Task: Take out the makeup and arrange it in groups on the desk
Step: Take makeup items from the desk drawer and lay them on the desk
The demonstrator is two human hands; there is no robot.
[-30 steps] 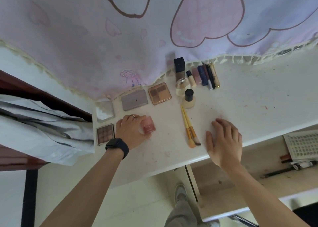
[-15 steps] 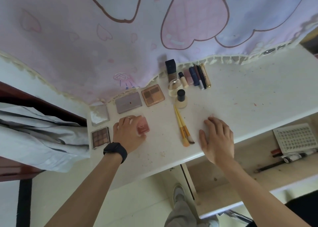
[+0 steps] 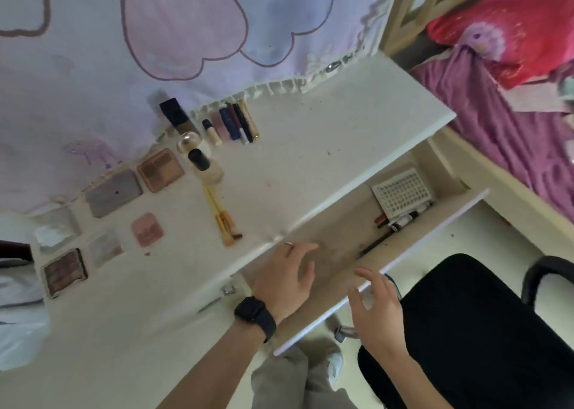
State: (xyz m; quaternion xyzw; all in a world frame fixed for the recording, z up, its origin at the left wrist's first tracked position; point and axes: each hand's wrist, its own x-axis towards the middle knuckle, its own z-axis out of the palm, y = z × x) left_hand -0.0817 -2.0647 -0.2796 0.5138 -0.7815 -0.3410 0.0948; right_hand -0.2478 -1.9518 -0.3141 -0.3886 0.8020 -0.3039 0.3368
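Observation:
Makeup lies in groups on the white desk (image 3: 310, 148). Several palettes sit at the left: a pink blush compact (image 3: 146, 229), a grey palette (image 3: 113, 192), a brown eyeshadow palette (image 3: 160, 169) and a dark one (image 3: 64, 272). Two yellow brushes (image 3: 219, 213) lie mid-desk. Bottles (image 3: 202, 163) and a row of tubes (image 3: 236, 123) stand near the curtain. My left hand (image 3: 284, 279), with a ring and a black watch, hovers with relaxed fingers over the open drawer (image 3: 388, 272). My right hand (image 3: 377, 307) is spread open at the drawer's front edge. Both hold nothing.
Inside the drawer lie a white perforated sheet (image 3: 401, 192), small tubes (image 3: 403, 221) and a dark pencil (image 3: 374, 244). A black chair (image 3: 484, 331) stands at the lower right. A bed with purple and red bedding (image 3: 512, 104) is at the right. A heart-print curtain (image 3: 155, 36) hangs behind the desk.
My left hand let go of the pink compact and moved right, down to the drawer. My right hand left the desk top for the drawer's front. The view swung right.

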